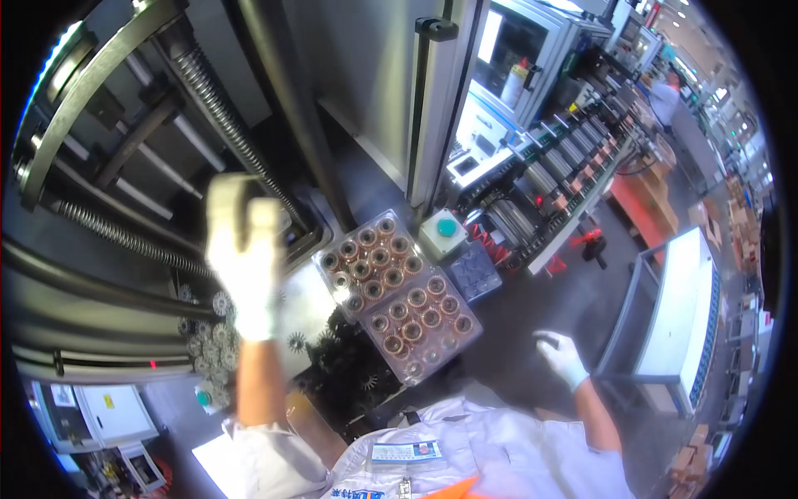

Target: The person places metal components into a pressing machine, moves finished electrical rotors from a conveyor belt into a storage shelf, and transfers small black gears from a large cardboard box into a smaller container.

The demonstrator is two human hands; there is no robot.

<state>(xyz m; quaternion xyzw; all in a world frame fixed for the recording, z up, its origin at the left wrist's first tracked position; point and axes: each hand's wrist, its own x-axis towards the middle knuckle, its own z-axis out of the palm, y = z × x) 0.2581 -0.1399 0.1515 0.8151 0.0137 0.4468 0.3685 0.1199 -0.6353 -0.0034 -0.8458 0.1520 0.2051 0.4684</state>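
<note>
The clear tray (397,293) is lying just below the view's centre, at six o'clock, its two joined halves carrying copper-rimmed parts (361,269). Progress is looking partial: the upper half is appearing filled, while some pockets along the tray's five o'clock edge are seemingly lacking parts. Whether the seated parts are awaiting work or already finished is not showing. At nine o'clock the gloved left hand (245,249) is hovering before a machine with coiled springs (220,112); glare and blur are leaving me unable to tell its grip. At four o'clock the right hand (565,356) is hanging clear, its grip loosened, holding nothing visible. Grey toothed pieces (220,341) are clustering at eight o'clock; a green button (447,227) is sitting at two.
</note>
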